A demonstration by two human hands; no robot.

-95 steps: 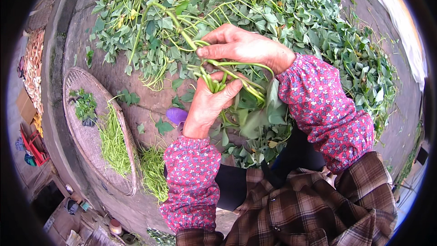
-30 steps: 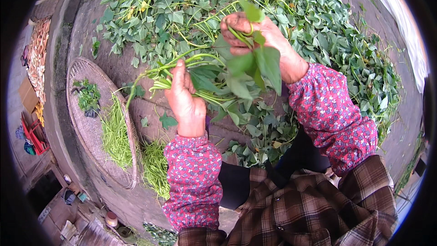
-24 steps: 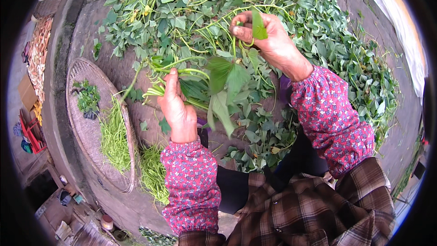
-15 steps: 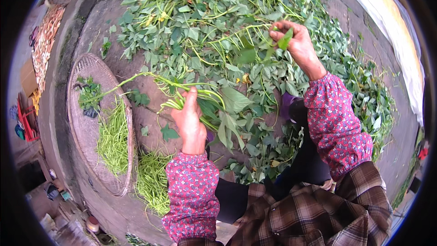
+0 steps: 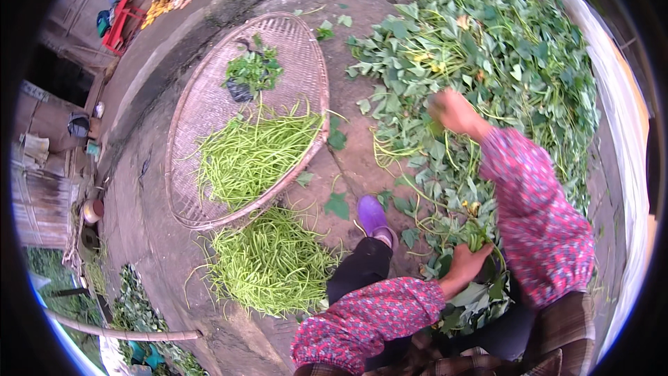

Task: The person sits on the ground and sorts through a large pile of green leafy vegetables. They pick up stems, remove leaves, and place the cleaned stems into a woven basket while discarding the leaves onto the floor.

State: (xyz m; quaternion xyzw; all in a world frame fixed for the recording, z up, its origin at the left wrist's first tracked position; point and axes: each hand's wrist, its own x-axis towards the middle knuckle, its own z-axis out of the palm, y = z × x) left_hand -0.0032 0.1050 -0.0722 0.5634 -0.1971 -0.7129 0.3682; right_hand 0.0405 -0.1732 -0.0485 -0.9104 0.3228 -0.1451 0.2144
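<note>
A basket [image 5: 189,132] of green stems [image 5: 261,157], with leafy vines [image 5: 532,63] to its right.
Left of the basket are a red object [image 5: 122,21], well apart, and a jar [image 5: 92,211]. Inside the basket, a leafy bunch [image 5: 254,71] lies at the far part, the stems toward the near rim; a stem heap [image 5: 271,264] lies on the floor [image 5: 156,257] just in front of that rim. A purple shoe [image 5: 372,214] rests just right of the basket. Farther right of it, the right hand [image 5: 456,113] is over the vines, fingertips blurred, so whether it grips anything cannot be told. Also right of the basket, but nearer the body, the left hand [image 5: 465,269] is closed round a green handful [image 5: 479,239]. Rightmost, well apart from the basket, runs a white sheet [image 5: 626,167].
</note>
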